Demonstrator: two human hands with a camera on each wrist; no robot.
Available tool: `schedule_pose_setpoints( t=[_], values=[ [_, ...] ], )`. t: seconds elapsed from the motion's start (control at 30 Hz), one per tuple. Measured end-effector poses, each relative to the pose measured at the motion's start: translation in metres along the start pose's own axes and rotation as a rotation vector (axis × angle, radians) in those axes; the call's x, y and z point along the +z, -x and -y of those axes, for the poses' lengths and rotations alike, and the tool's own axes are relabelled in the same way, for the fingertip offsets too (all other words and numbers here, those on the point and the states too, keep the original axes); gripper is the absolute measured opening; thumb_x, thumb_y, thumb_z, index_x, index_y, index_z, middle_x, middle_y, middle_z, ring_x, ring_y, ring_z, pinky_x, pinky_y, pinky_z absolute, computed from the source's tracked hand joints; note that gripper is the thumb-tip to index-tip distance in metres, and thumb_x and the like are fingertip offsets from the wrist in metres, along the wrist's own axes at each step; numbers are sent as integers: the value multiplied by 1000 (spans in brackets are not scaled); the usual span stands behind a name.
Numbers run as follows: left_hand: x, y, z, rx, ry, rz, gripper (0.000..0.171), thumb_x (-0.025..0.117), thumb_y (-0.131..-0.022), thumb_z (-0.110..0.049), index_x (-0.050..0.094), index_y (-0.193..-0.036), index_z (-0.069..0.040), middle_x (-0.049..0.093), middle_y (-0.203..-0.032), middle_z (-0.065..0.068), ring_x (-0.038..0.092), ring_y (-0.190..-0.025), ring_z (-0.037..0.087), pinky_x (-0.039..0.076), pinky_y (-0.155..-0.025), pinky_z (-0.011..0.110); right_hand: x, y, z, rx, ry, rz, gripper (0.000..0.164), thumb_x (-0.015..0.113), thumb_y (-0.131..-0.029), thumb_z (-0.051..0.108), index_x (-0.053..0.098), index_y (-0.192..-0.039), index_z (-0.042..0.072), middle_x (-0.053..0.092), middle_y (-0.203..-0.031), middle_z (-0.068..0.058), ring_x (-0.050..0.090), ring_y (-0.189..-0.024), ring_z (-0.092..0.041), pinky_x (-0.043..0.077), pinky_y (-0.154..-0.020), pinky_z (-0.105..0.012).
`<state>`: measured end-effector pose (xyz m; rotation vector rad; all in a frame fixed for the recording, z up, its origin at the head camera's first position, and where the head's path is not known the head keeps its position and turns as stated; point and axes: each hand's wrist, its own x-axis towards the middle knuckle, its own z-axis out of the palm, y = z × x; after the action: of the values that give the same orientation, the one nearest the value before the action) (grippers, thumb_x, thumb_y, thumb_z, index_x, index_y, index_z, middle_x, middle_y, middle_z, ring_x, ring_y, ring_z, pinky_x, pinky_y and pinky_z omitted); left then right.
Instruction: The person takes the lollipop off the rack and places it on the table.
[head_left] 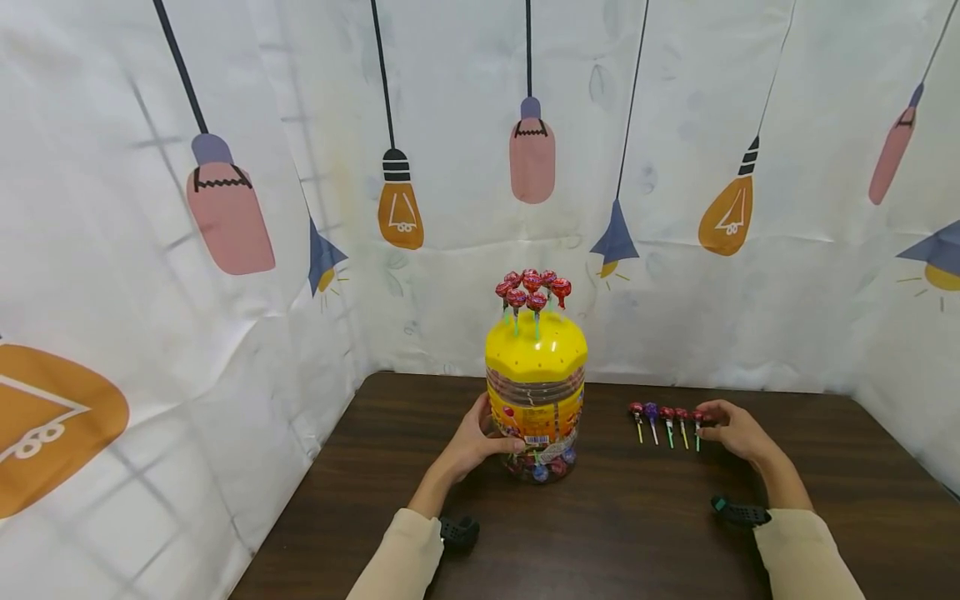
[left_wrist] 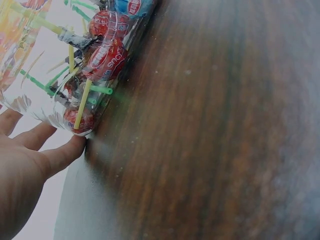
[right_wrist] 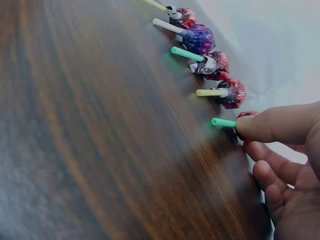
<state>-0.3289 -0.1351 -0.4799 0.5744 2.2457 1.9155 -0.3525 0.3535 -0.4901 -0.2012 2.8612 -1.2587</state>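
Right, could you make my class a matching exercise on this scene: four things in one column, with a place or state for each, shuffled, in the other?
Things
1. left hand
2. right hand
3. lid
4. purple lollipop

Places or states
A. yellow, with red lollipops standing in its top
B. second from the left in the row of five, seen from the head view
C. holding the side of the candy jar
D. at the lollipop on the row's right end

Right pairs: 1-C, 2-D, 3-A, 4-B
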Motion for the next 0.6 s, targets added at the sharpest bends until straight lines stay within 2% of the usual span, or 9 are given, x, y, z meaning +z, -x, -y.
schedule_pose_setpoints(
  t=[0.17, 0.27, 0.33, 0.43, 0.53, 0.6],
  values=[
    [0, 0, 0, 0, 0, 3, 101, 86, -85, -32, 22, -163, -23, 33, -166, 7, 27, -155, 39, 35, -119, 63, -4, 4, 2, 20, -41, -6, 58, 66, -101, 24, 44, -142, -9, 48, -140, -39, 52, -122, -53, 52, -91, -57],
    [0, -1, 1, 2, 6, 5, 101, 85, -85, -31, 22, -163, -23, 33, -166, 6, 27, -155, 38, 37, -118, 62, -10, 7, 10, 8, -37, -29, 60, 63, -103, 29, 41, -145, -8, 48, -141, -38, 51, -124, -53, 52, -93, -57],
    [0, -1, 2, 4, 12, 5, 100, 85, -85, -30, 22, -163, -22, 33, -166, 7, 27, -155, 38, 38, -118, 62, -16, 9, 20, -14, -31, -49, 59, 61, -104, 31, 41, -146, -7, 50, -140, -36, 56, -120, -43, 53, -91, -50],
    [0, -1, 2, 3, 15, 2, 100, 85, -85, -30, 23, -162, -22, 33, -166, 6, 28, -155, 38, 38, -118, 61, -23, 11, 42, -66, -46, -80, 57, 60, -105, 33, 44, -146, -3, 55, -137, -28, 62, -109, -14, 54, -86, -33],
    [0, -1, 1, 3, 19, 1, 99, 85, -85, -29, 23, -162, -23, 34, -165, 6, 29, -155, 37, 38, -118, 60, -28, 15, 68, -148, -72, -118, 52, 60, -105, 33, 48, -144, 2, 62, -125, -5, 59, -98, 6, 52, -81, -21],
    [0, 0, 0, 3, 21, 2, 99, 85, -85, -29, 23, -162, -23, 34, -165, 6, 29, -155, 37, 39, -117, 60, -27, 18, 88, -211, -93, -148, 47, 60, -104, 31, 51, -142, 5, 63, -117, 9, 60, -96, 8, 52, -79, -17]
  ],
)
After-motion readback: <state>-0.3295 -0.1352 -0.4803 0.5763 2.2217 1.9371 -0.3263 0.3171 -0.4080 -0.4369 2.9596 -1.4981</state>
